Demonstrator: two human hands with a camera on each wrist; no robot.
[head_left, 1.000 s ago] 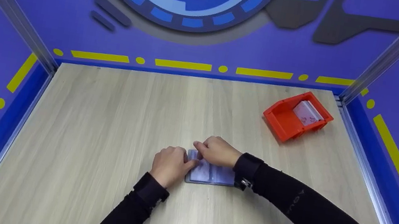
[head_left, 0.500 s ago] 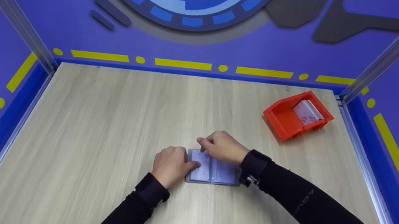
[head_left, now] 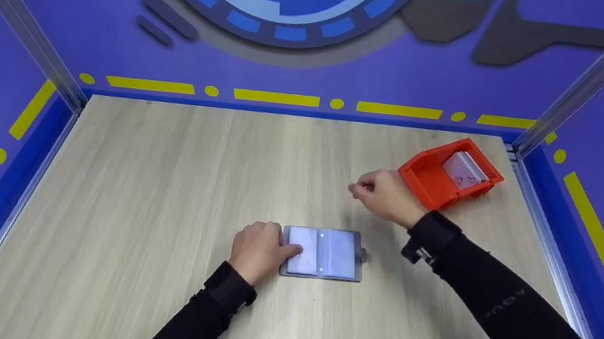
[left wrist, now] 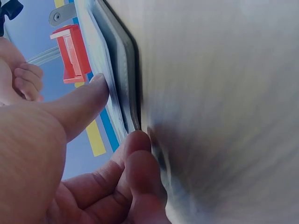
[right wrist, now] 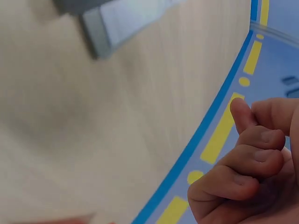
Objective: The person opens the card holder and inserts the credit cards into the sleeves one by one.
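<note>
A small grey card album (head_left: pixel 341 255) with clear sleeve pages lies spread open on the table. At its left edge my left hand (head_left: pixel 257 251) pinches it: in the left wrist view the thumb (left wrist: pixel 88 95) presses on the pages while the fingers (left wrist: pixel 140 163) sit against the cover's edge. My right hand (head_left: pixel 388 196) is in the air up and right of the album, just in front of the red bin (head_left: pixel 429 181). Its fingers (right wrist: pixel 233 184) are curled in, with nothing seen between them in the right wrist view.
Inside the bin, against its back, leans a stack of pinkish cards (head_left: pixel 466 171). A clasp tab (head_left: pixel 365 255) sticks out from the album's right side. Blue panels (head_left: pixel 318 74) and metal posts bound the wooden table (head_left: pixel 172 172).
My right hand has left the album's top edge and moved up and right to the bin, uncovering the right page. The left hand and album have stayed in place.
</note>
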